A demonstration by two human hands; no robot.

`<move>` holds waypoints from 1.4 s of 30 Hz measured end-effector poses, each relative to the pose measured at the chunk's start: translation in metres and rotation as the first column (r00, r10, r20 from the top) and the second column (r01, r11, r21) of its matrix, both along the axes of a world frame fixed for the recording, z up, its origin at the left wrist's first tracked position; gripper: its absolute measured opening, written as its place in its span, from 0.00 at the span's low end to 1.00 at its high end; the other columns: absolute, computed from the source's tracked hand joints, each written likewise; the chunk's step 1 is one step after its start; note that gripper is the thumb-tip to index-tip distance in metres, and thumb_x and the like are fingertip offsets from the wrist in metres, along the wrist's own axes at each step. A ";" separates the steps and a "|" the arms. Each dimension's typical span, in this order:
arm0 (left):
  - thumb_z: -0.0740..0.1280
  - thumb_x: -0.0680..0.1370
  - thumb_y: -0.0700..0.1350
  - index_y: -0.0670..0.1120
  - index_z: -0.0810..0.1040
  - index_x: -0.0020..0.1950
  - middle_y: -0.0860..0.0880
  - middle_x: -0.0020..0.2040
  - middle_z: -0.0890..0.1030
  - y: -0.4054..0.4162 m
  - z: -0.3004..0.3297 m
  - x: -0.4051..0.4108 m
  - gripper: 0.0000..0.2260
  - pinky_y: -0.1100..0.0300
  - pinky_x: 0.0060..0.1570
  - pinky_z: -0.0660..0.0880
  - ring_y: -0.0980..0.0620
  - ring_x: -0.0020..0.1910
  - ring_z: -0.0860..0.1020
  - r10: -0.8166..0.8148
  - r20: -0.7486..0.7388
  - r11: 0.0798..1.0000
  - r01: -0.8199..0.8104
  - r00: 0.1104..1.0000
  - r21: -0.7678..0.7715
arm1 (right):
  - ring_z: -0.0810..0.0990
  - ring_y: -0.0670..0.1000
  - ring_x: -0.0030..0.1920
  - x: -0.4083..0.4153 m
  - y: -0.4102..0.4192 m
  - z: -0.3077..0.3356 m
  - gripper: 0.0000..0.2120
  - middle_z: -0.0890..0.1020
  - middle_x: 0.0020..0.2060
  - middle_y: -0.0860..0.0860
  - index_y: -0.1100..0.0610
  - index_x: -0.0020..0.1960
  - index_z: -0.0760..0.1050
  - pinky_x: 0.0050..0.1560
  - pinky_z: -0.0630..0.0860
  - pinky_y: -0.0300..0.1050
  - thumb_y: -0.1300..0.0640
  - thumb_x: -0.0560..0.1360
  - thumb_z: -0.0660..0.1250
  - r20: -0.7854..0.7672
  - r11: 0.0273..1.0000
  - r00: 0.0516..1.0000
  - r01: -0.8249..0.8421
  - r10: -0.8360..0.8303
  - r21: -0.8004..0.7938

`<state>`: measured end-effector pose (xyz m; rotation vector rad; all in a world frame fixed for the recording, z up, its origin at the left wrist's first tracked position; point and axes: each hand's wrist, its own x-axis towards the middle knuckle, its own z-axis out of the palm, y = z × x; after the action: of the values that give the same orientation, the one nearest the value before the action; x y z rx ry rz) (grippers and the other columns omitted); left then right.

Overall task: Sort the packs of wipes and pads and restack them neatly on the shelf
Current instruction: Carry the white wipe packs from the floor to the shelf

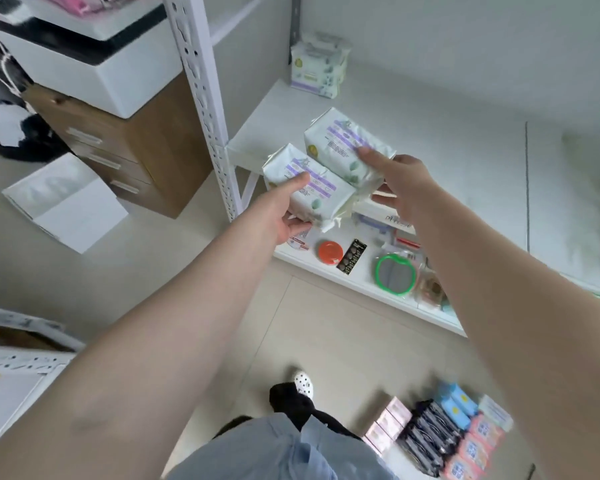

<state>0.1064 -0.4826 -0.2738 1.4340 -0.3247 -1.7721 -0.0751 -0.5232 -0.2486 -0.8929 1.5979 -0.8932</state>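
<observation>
Each grip clamped on one soft, pillowy pack: left hand [284, 209] near pack [309, 190], right hand [400, 188] far pack [347, 147].

Two white packs with purple band and green leaf print are held up over the front left corner of the white shelf [257, 133]. Near pack [309, 192] sits at 7 o'clock of the far pack [347, 147], the two touching along one edge, both tilted. A stack of the same kind of packs [317, 69] stands at 12 o'clock, in the shelf's back corner. Down on the floor at 5 o'clock lie rows of pale pink packs [388, 427], dark packs [430, 438], blue packs [456, 403] and pink-red packs [478, 445], side by side.
</observation>
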 end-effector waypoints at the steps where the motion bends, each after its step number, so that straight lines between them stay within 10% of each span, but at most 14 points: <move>1: 0.73 0.74 0.48 0.46 0.76 0.48 0.43 0.51 0.81 -0.010 0.001 0.002 0.10 0.48 0.50 0.79 0.46 0.48 0.81 0.000 0.009 1.000 0.000 1.000 0.007 | 0.83 0.54 0.52 0.003 -0.013 0.000 0.39 0.82 0.54 0.55 0.61 0.64 0.71 0.52 0.80 0.51 0.41 0.62 0.79 -0.003 1.000 1.000 -0.008 0.008 0.002; 5: 0.74 0.72 0.51 0.47 0.76 0.47 0.46 0.52 0.82 -0.053 0.001 0.015 0.11 0.50 0.58 0.77 0.48 0.49 0.80 0.014 0.050 0.999 -0.016 0.999 0.041 | 0.83 0.53 0.50 0.018 -0.065 0.005 0.39 0.83 0.53 0.54 0.60 0.65 0.71 0.52 0.80 0.51 0.42 0.62 0.80 -0.012 1.000 1.000 -0.026 0.026 0.011; 13: 0.80 0.66 0.48 0.45 0.68 0.67 0.41 0.61 0.74 -0.143 -0.006 0.039 0.34 0.48 0.38 0.82 0.41 0.51 0.79 0.064 0.035 0.994 -0.067 0.997 0.088 | 0.84 0.51 0.42 0.051 -0.156 -0.001 0.27 0.85 0.47 0.53 0.60 0.58 0.77 0.47 0.81 0.46 0.48 0.66 0.79 0.026 0.999 0.999 0.029 -0.030 0.035; 20: 0.79 0.67 0.46 0.43 0.67 0.67 0.40 0.60 0.73 -0.212 -0.013 0.060 0.33 0.54 0.34 0.81 0.43 0.48 0.78 -0.078 0.124 0.994 0.069 0.989 0.080 | 0.84 0.56 0.48 0.074 -0.219 -0.023 0.23 0.84 0.51 0.59 0.61 0.47 0.79 0.56 0.81 0.53 0.47 0.62 0.81 0.034 0.978 0.979 0.201 -0.203 0.052; 29: 0.80 0.65 0.51 0.44 0.64 0.66 0.49 0.59 0.73 -0.264 -0.053 0.056 0.37 0.57 0.53 0.79 0.55 0.38 0.79 -0.141 0.175 0.990 0.137 0.974 0.031 | 0.82 0.54 0.40 0.081 -0.274 -0.041 0.18 0.85 0.42 0.56 0.62 0.42 0.79 0.55 0.81 0.52 0.49 0.65 0.80 -0.009 0.967 0.968 0.251 -0.251 0.043; 32: 0.79 0.61 0.61 0.46 0.64 0.67 0.51 0.65 0.73 -0.281 -0.063 0.054 0.42 0.62 0.43 0.75 0.52 0.45 0.82 -0.136 0.292 0.990 0.136 0.947 0.019 | 0.83 0.53 0.40 0.079 -0.290 -0.051 0.16 0.84 0.39 0.53 0.59 0.41 0.76 0.54 0.81 0.48 0.47 0.69 0.76 -0.005 0.967 0.967 0.253 -0.253 0.028; 36: 0.69 0.53 0.76 0.43 0.63 0.69 0.43 0.70 0.66 -0.296 -0.072 0.056 0.54 0.47 0.63 0.70 0.42 0.67 0.68 -0.262 0.682 0.959 0.262 0.683 0.106 | 0.81 0.53 0.46 0.082 -0.297 -0.068 0.19 0.82 0.45 0.53 0.61 0.51 0.77 0.54 0.80 0.50 0.45 0.74 0.71 -0.084 0.983 0.983 0.169 -0.164 0.066; 42: 0.75 0.63 0.65 0.47 0.56 0.76 0.46 0.74 0.57 -0.315 -0.063 0.060 0.49 0.47 0.70 0.64 0.45 0.74 0.58 -0.079 0.757 0.934 0.314 0.648 -0.172 | 0.76 0.57 0.49 0.085 -0.299 -0.063 0.23 0.76 0.48 0.54 0.62 0.60 0.73 0.51 0.73 0.51 0.42 0.79 0.61 -0.160 0.972 0.964 0.224 -0.211 0.072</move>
<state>0.1660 -0.7975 -0.3368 1.8960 -1.1701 -1.1189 0.0098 -0.8221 -0.3118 -0.7459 1.8805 -0.9147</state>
